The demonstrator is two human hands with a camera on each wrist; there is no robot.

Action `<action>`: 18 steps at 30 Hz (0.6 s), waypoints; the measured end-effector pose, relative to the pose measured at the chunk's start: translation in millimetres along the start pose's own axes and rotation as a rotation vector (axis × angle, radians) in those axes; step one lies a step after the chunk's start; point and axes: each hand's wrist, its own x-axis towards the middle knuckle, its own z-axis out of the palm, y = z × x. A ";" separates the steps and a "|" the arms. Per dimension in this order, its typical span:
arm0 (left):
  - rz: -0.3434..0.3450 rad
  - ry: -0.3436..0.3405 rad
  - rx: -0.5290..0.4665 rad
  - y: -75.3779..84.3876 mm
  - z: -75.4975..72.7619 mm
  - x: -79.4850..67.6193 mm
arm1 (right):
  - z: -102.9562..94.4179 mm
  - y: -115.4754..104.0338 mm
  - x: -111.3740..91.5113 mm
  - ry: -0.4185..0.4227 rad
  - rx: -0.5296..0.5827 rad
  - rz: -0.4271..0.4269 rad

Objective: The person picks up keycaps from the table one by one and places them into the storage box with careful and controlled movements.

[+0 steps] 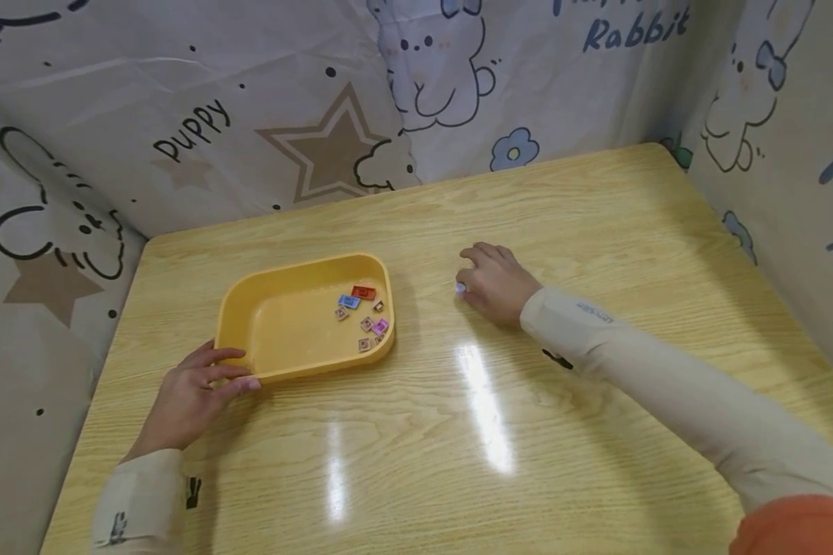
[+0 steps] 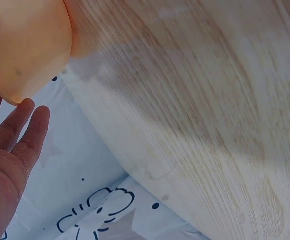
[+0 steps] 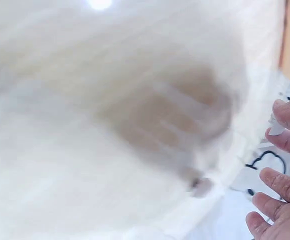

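A shallow yellow plastic tray [image 1: 288, 320] sits left of centre on the wooden table. My left hand [image 1: 196, 389] holds its near left corner, with fingers over the rim and the thumb along the front side; in the left wrist view its fingertips meet the tray's edge. To the right of the tray, my right hand [image 1: 498, 287] pinches a small whitish piece [image 3: 276, 128] between thumb and forefinger, its other fingers spread. Inside the tray's right end lie several small building-brick pieces: a red one [image 1: 364, 293], a blue one [image 1: 349, 301], a pink one [image 1: 380, 327] and tan ones.
The light wooden table [image 1: 416, 462] meets a cloth wall [image 1: 250, 177] printed with cartoon animals and stars at the back and both sides. Bright light reflections lie on the tabletop in front of the right hand.
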 end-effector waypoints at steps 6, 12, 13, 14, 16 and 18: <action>-0.012 -0.007 0.003 -1.5 -0.6 -1.8 | -16.0 -23.7 26.4 0.027 -0.052 -0.078; -0.047 -0.026 -0.006 -1.5 -0.5 -2.4 | -23.0 -54.3 51.5 0.009 -0.079 -0.150; -0.050 -0.028 -0.005 -1.5 -0.6 -2.2 | -23.6 -59.5 54.9 0.001 -0.080 -0.158; -0.052 -0.029 -0.003 -1.6 -0.9 -1.9 | -24.0 -64.6 58.0 -0.006 -0.083 -0.166; -0.047 -0.024 0.003 -2.3 -0.9 -1.4 | -23.6 -74.3 63.9 -0.016 -0.093 -0.186; -0.037 -0.016 0.003 -3.1 -0.8 -1.3 | -23.0 -83.5 68.7 -0.025 -0.105 -0.207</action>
